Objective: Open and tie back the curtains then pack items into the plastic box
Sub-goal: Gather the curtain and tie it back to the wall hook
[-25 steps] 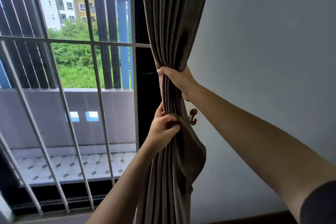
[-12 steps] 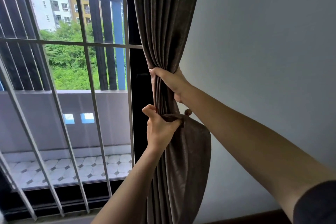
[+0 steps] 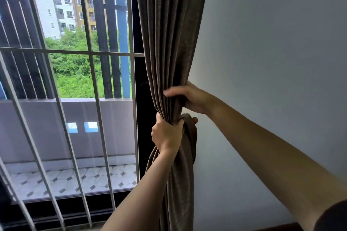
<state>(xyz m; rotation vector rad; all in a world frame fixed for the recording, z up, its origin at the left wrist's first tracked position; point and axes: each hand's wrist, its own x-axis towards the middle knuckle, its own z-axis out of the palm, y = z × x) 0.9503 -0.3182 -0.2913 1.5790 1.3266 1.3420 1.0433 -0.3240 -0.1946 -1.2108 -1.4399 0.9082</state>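
Observation:
A brown curtain [image 3: 169, 33] hangs gathered into a bunch at the right edge of the window, against the white wall. My right hand [image 3: 189, 98] wraps around the bunch from the wall side. Just below it, my left hand [image 3: 166, 133] grips the bunch together with the matching fabric tieback [image 3: 190, 137], which loops around the curtain's right side. A small knob of the wall hook [image 3: 195, 119] peeks out beside the tieback. The plastic box is not in view.
The window [image 3: 78, 73] with white metal bars fills the left side, with a tiled balcony and buildings beyond. A dark window frame [image 3: 139, 84] stands right beside the curtain. The bare white wall [image 3: 272, 52] fills the right.
The hanging tieback has been drawn tighter against the curtain, so its loose loop is smaller. My left hand has closed more firmly around the bunch. My right hand keeps its hold above.

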